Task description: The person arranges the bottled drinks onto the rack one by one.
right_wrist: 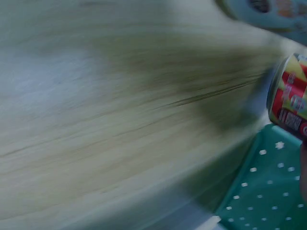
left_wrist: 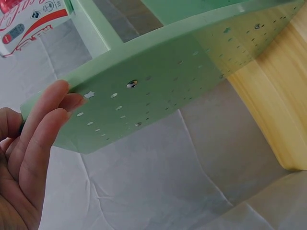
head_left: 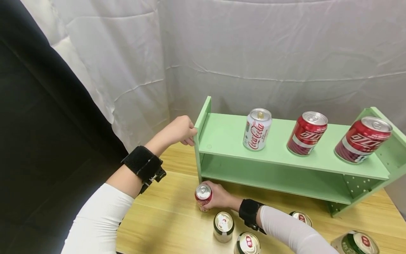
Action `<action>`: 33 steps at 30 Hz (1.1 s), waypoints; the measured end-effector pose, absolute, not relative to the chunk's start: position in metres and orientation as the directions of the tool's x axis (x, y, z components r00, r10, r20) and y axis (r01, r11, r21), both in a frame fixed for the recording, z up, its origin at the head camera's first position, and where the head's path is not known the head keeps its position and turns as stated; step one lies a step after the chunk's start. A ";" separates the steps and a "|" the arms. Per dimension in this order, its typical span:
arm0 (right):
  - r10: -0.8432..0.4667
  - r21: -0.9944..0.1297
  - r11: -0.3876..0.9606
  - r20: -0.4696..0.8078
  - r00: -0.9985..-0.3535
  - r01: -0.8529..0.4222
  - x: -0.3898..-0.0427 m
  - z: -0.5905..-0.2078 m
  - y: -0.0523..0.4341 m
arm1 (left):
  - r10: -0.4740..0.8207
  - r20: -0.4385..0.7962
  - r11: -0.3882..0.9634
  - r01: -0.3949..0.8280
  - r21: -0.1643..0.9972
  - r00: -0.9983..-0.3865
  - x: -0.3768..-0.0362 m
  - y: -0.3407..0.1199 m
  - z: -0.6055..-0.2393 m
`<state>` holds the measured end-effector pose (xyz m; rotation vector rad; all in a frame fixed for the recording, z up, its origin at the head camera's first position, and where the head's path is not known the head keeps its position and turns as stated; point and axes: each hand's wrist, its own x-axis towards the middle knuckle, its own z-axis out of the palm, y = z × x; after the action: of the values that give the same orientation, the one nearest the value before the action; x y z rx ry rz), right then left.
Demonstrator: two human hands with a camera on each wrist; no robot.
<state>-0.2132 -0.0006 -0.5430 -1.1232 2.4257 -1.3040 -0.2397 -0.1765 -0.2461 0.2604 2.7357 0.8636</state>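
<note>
A light green two-tier shelf (head_left: pixel 228 135) stands on the wooden table. My left hand (head_left: pixel 181 129) grips its left side panel (left_wrist: pixel 158 91), fingers (left_wrist: pixel 53 112) curled over the panel's edge. My right hand (head_left: pixel 219 197) holds a small red can (head_left: pixel 203 196) upright on the table, just in front of the shelf's lower left corner; the same can (right_wrist: pixel 290 98) shows blurred in the right wrist view. On the top board stand a white Coca-Cola can (head_left: pixel 257 129) and two red cans (head_left: pixel 306 133) (head_left: pixel 362 139).
Several more cans stand on the table (head_left: pixel 165 215) near my right forearm: a pale one (head_left: pixel 223 226), one (head_left: pixel 247 244) at the bottom edge, one (head_left: pixel 301 218) behind the sleeve and a green one (head_left: pixel 358 243). White cloth hangs behind; black cloth at left.
</note>
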 end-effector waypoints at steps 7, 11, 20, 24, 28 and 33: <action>-0.692 -0.779 0.316 0.202 -0.693 -0.542 -0.205 -0.508 -0.005 | 0.247 -0.193 0.806 0.091 0.585 -0.950 -0.239 -0.177 -0.245; -0.677 -0.773 0.334 0.202 -0.708 -0.539 -0.202 -0.484 -0.003 | 0.255 -0.187 0.801 0.099 0.590 -0.949 -0.238 -0.176 -0.244; -0.608 -0.781 0.383 0.189 -0.771 -0.493 -0.192 -0.436 0.007 | 0.258 -0.188 0.807 0.104 0.581 -0.948 -0.237 -0.175 -0.244; -0.574 -0.769 0.385 0.233 -0.785 -0.510 -0.186 -0.412 0.011 | 0.260 -0.187 0.803 0.104 0.587 -0.947 -0.238 -0.176 -0.244; -0.546 -0.784 0.360 0.262 -0.796 -0.505 -0.181 -0.387 0.015 | 0.265 -0.186 0.800 0.108 0.590 -0.946 -0.241 -0.177 -0.246; -0.521 -0.788 0.391 0.236 -0.820 -0.475 -0.176 -0.351 0.021 | 0.264 -0.189 0.803 0.107 0.586 -0.946 -0.242 -0.178 -0.246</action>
<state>-0.1764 0.0214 -0.3513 -0.9239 2.5780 -1.4352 -0.2417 -0.1779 -0.2465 0.2860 2.7301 0.8645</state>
